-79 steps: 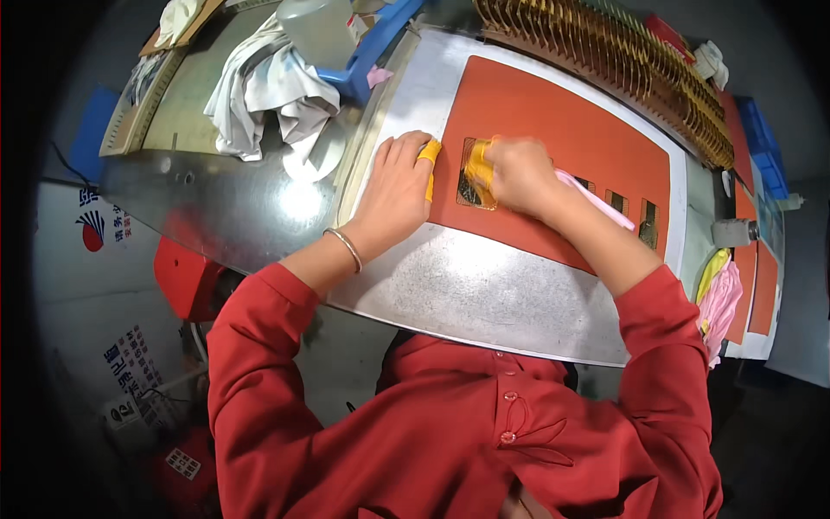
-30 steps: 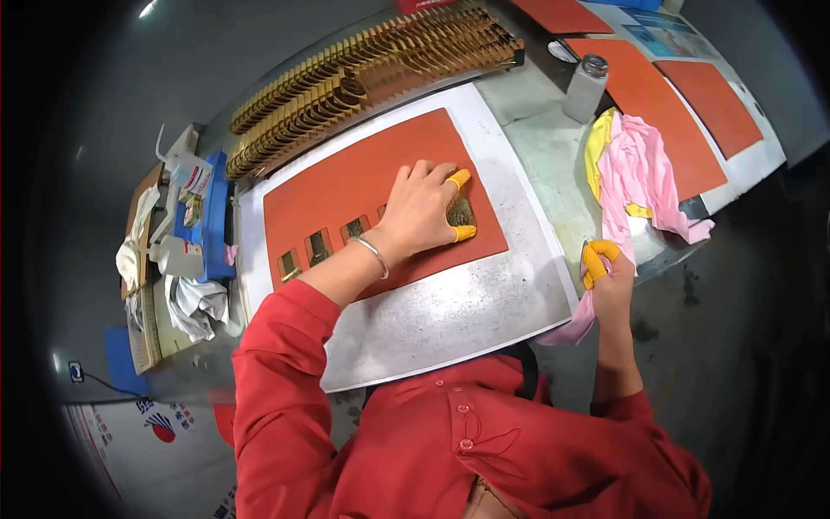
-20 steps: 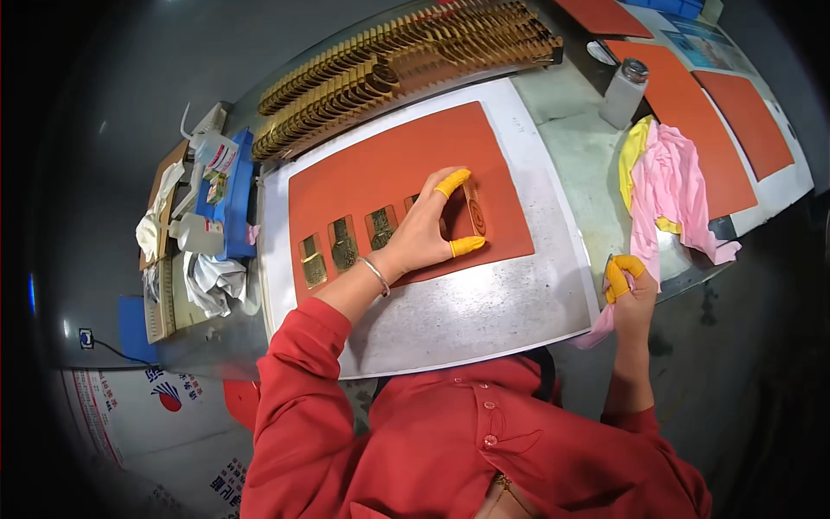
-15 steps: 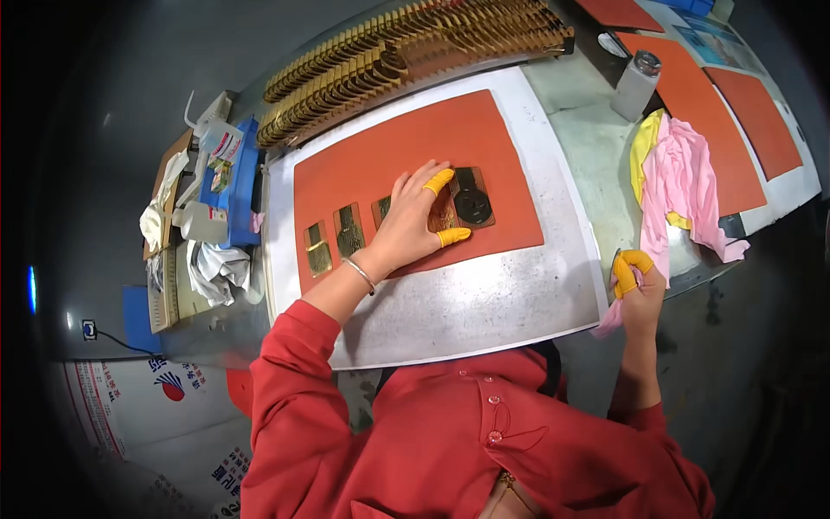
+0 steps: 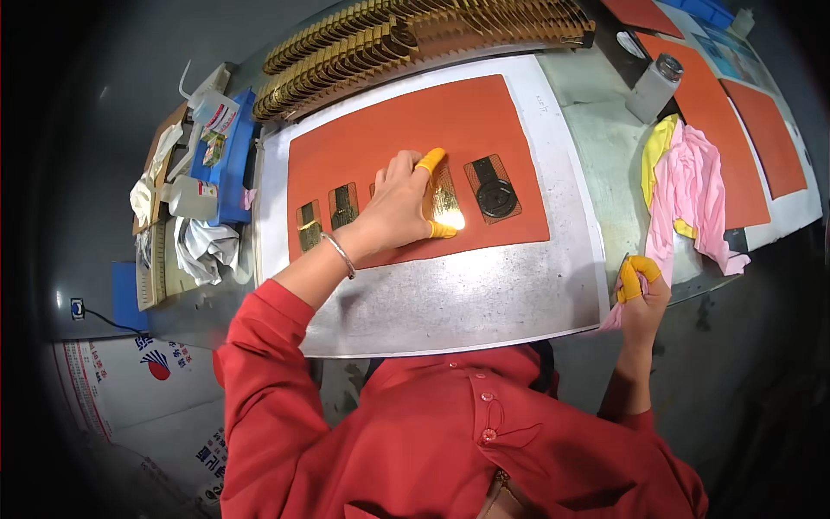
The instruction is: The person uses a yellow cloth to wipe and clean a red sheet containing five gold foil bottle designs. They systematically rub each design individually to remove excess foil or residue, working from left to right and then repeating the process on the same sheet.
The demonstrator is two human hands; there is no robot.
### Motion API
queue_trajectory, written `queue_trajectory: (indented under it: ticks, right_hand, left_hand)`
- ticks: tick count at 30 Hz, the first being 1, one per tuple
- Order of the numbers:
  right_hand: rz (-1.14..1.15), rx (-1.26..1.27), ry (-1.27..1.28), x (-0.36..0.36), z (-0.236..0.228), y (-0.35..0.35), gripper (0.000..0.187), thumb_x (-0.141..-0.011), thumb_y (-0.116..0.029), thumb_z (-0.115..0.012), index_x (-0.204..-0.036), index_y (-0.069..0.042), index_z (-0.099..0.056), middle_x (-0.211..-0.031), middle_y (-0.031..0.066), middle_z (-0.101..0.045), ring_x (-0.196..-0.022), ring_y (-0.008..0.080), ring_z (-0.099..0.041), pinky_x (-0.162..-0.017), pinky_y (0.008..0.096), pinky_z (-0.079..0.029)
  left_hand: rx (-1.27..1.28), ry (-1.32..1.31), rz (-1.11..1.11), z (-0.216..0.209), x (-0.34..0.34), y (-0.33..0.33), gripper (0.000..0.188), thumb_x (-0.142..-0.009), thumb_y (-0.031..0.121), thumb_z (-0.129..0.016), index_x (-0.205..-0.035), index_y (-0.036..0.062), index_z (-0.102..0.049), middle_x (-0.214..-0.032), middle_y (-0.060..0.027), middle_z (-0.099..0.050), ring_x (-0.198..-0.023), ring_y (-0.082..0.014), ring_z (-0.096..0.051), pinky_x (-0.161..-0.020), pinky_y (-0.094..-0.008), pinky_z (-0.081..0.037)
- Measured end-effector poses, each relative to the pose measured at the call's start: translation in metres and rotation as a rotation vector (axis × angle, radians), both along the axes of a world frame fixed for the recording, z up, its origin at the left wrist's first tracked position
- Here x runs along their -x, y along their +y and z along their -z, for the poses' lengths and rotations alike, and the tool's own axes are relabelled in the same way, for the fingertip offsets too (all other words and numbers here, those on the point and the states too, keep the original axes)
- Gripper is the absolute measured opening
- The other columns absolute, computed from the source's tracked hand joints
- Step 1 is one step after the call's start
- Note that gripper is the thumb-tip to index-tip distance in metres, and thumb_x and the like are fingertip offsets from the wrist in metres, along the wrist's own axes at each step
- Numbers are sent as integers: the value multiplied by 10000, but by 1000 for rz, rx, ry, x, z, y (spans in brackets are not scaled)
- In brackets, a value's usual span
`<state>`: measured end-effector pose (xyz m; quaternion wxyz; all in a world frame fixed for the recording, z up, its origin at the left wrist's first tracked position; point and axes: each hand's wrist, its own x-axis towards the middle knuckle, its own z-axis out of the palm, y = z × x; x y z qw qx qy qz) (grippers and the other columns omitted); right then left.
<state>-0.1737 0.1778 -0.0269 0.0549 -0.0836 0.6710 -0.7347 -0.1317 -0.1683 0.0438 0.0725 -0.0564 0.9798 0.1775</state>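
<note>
My left hand point(image 5: 396, 208), with yellow finger cots on thumb and index finger, grips a shiny gold patterned metal plate point(image 5: 444, 197) by its opposite ends. The plate lies over an orange-red mat point(image 5: 389, 117) and catches a bright glare. To its right rests a plate with a black round design point(image 5: 494, 192). Left of the hand are two narrower dark-and-gold plates, one point(image 5: 342, 206) beside the other point(image 5: 309, 227); another is mostly hidden by the hand. My right hand point(image 5: 641, 294), also in yellow cots, is closed around a bunched pink cloth point(image 5: 612, 318) at the table's right edge.
Racks of upright gold plates point(image 5: 415, 43) span the far side. A blue tray point(image 5: 233, 177) with bottles stands left, near a crumpled white cloth point(image 5: 206, 249). At right are a bottle with a dark cap point(image 5: 654, 89), a pink cloth point(image 5: 689, 186) and more orange mats point(image 5: 705, 121).
My left hand has drawn the gold plate leftward, away from the black-patterned plate, and it now shines brightly. My right hand keeps its grip on the pink cloth. The whole view has shifted slightly.
</note>
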Motion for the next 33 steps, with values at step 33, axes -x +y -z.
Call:
queue_trajectory:
  ticks: [33]
  right_hand:
    - [-69, 611, -67, 28, 49, 55, 229, -933, -201, -452, -1099, -60, -525, -761, 29, -531, -491, 87, -427, -392, 225, -312]
  left_hand:
    - [140, 4, 10, 5, -56, -45, 925, -635, 306, -781, -1372, 11, -305, -1265, -181, -344, -1211, -357, -314, -1048, -439, -235]
